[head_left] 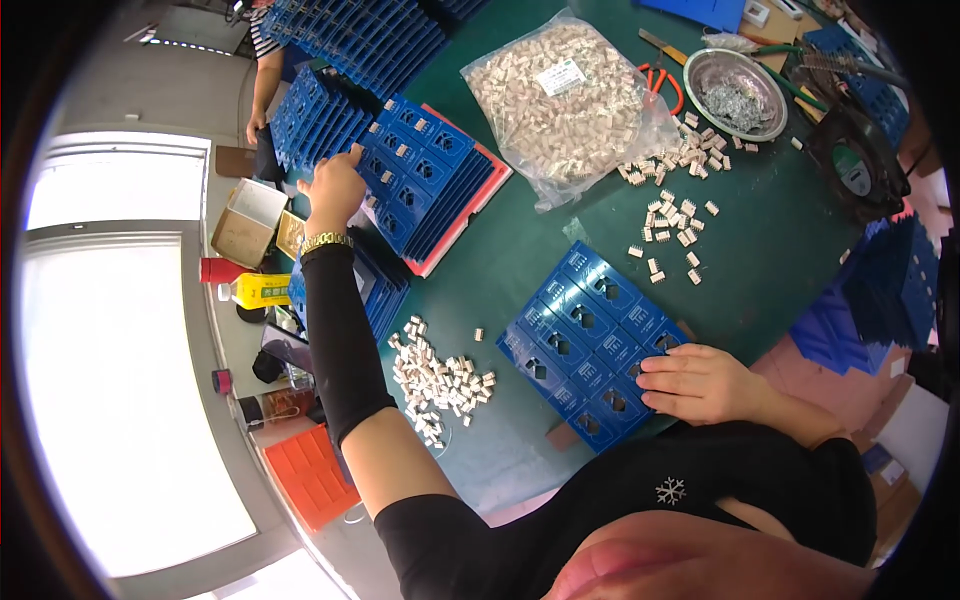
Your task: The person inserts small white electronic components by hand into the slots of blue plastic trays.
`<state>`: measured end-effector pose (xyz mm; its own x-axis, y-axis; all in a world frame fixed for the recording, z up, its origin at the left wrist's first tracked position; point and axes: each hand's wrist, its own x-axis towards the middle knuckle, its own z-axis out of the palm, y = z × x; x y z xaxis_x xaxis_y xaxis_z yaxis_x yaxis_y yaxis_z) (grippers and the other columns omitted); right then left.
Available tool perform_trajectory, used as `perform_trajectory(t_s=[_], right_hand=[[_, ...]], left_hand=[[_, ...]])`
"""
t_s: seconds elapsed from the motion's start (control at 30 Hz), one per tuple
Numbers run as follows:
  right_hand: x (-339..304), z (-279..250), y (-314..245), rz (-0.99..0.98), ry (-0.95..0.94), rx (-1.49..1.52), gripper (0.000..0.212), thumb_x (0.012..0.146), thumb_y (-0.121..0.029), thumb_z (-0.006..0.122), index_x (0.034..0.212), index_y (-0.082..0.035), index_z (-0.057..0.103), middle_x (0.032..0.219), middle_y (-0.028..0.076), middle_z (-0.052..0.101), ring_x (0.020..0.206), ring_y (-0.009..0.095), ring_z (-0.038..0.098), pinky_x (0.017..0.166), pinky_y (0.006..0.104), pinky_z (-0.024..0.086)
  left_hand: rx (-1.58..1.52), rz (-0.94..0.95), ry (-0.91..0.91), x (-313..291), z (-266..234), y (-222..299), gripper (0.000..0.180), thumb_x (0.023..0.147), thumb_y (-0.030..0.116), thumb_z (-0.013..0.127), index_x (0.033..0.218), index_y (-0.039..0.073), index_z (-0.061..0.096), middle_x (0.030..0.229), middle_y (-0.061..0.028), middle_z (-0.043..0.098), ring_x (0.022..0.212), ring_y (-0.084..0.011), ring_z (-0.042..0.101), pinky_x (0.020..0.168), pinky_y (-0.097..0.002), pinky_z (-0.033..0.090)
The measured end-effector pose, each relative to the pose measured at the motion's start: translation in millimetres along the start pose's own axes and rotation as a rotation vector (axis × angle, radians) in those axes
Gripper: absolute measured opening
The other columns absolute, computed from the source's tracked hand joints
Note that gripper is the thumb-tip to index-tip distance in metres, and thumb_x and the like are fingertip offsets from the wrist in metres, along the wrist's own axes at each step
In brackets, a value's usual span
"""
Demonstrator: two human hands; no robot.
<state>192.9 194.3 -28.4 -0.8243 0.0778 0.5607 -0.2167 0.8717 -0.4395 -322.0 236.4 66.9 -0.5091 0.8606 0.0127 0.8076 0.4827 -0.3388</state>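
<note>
Reaching out across the green surface (520,250), the left hand (335,190) lay with its fingers spread on a slanted stack of blue boards (425,185), its grip not closed on any of them. The right hand (700,382) pressed flat, fingers together, on one separate blue panel (585,345) close to the body, holding nothing. Two loose heaps of small white connectors (440,380) lay on the surface, one between the arms and one (675,215) near a single clear bag (565,100) of them. One metal bowl (735,92) stood beyond.
</note>
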Motion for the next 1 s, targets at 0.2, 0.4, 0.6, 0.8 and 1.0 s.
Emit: perform_trajectory(t_s=[0.2,0.4,0.6,0.8,1.0], right_hand=[[-1,1,-3,0.025,0.003,0.003,0.018,0.080,-0.009,0.062,0.097,-0.008,0.069,0.111,0.005,0.068,0.112,0.020,0.061,0.092,0.0360,0.049],[0,1,-1,0.016,0.015,0.022,0.018,0.079,-0.009,0.062,0.096,-0.008,0.069,0.111,0.005,0.068,0.112,0.020,0.061,0.092,0.0369,0.050],[0,-2,1,-0.005,0.016,0.041,0.021,0.079,-0.009,0.061,0.098,-0.006,0.068,0.112,0.007,0.067,0.113,0.023,0.061,0.092,0.0386,0.050],[-5,0,3,-0.016,0.026,0.041,0.020,0.078,-0.008,0.065,0.097,-0.009,0.067,0.112,0.006,0.067,0.112,0.024,0.062,0.092,0.0386,0.049],[-7,-3,5,-0.036,0.007,0.074,0.022,0.077,-0.007,0.065,0.099,-0.008,0.066,0.114,0.008,0.065,0.114,0.026,0.060,0.093,0.0405,0.049]], left_hand=[[0.092,-0.022,0.005,-6,-7,12,0.058,0.085,0.004,0.048,0.136,0.031,0.054,0.134,-0.0091,0.058,0.133,-0.0346,0.043,0.104,-0.0753,0.015],[0.117,-0.029,0.006,-7,-7,15,0.050,0.089,0.008,0.046,0.134,0.027,0.055,0.144,-0.0067,0.047,0.138,-0.0414,0.034,0.105,-0.0751,0.010],[0.222,0.031,0.063,-9,-12,20,0.050,0.084,0.004,0.052,0.128,0.025,0.061,0.159,-0.0049,0.021,0.143,-0.0414,0.022,0.106,-0.0742,0.009],[0.122,0.081,0.115,-6,-3,4,0.054,0.079,0.000,0.053,0.125,0.028,0.064,0.160,-0.0039,0.019,0.145,-0.0399,0.017,0.105,-0.0752,0.008],[-0.216,-0.050,0.046,1,16,-6,0.063,0.078,0.000,0.047,0.133,0.031,0.056,0.135,-0.0056,0.057,0.142,-0.0376,0.027,0.105,-0.0746,0.006]])
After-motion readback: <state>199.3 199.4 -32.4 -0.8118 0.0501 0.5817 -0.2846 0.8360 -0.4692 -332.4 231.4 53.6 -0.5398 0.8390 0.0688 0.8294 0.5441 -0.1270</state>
